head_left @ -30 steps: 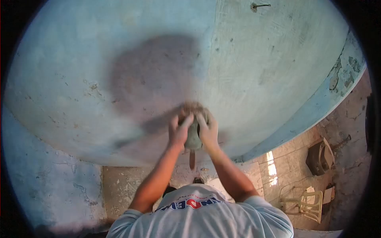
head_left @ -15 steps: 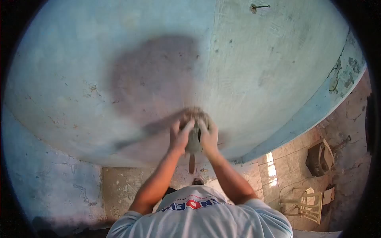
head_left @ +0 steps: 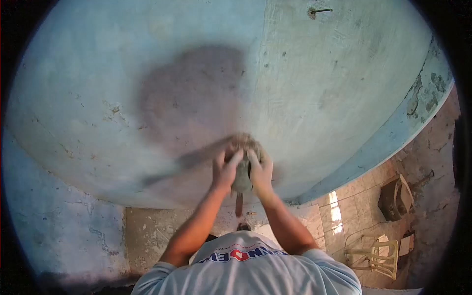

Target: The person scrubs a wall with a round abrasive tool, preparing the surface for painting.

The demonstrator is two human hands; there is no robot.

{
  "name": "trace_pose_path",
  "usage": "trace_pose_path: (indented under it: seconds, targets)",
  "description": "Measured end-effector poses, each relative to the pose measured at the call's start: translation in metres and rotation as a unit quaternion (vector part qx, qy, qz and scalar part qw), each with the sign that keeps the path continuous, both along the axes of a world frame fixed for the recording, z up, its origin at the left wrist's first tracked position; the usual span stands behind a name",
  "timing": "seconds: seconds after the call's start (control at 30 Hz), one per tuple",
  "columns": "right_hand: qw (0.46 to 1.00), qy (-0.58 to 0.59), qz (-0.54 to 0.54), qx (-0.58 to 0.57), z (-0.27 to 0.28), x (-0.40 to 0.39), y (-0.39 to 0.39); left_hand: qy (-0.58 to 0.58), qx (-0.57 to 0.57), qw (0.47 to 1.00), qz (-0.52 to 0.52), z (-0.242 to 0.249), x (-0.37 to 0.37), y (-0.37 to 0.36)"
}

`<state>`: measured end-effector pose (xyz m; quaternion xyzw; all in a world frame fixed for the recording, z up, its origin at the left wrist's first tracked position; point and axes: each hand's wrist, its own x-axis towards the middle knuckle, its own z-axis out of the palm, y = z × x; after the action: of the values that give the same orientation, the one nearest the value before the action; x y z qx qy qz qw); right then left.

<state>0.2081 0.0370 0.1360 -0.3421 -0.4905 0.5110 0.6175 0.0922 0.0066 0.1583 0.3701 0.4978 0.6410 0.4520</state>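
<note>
Both hands press a dark, dusty tool [head_left: 243, 178] against the pale blue-green wall [head_left: 314, 108]. Its lower part tapers into a narrow brown piece that hangs between my forearms. On the tool's left side my left hand [head_left: 225, 168] is wrapped round it, thumb on top. My right hand [head_left: 260, 169] grips the other side, its thumb also on top. The upper edge of the tool, by the fingertips, is blurred. A large shadow of the head and arms falls on the wall to the left.
A metal hook or nail [head_left: 319, 11] sticks out of the wall at the top. At the lower right are a cream plastic chair [head_left: 386, 258] and a dark box-like object [head_left: 395, 199] on the tiled floor [head_left: 351, 211]. The wall's right edge has peeling patches.
The hands and tool sit very slightly lower and to the right in view, still held the same way. The wall view has shifted slightly.
</note>
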Motion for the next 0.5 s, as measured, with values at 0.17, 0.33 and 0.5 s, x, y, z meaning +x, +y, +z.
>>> trace_pose_path:
  seconds: [0.17, 0.33, 0.5]
  targets:
    - [0.999, -0.017, 0.035, 0.006, 0.117, -0.003, 0.018, -0.022, 0.043, 0.998, -0.031, 0.104, -0.007, 0.018]
    - [1.000, 0.005, 0.003, 0.002, 0.008, 0.007, -0.002, -0.012, -0.005, 1.000, -0.017, 0.021, 0.008, -0.010]
    - [0.999, 0.017, 0.033, -0.019, 0.005, 0.014, 0.009, -0.017, -0.019, 1.000, -0.010, 0.026, 0.013, -0.001]
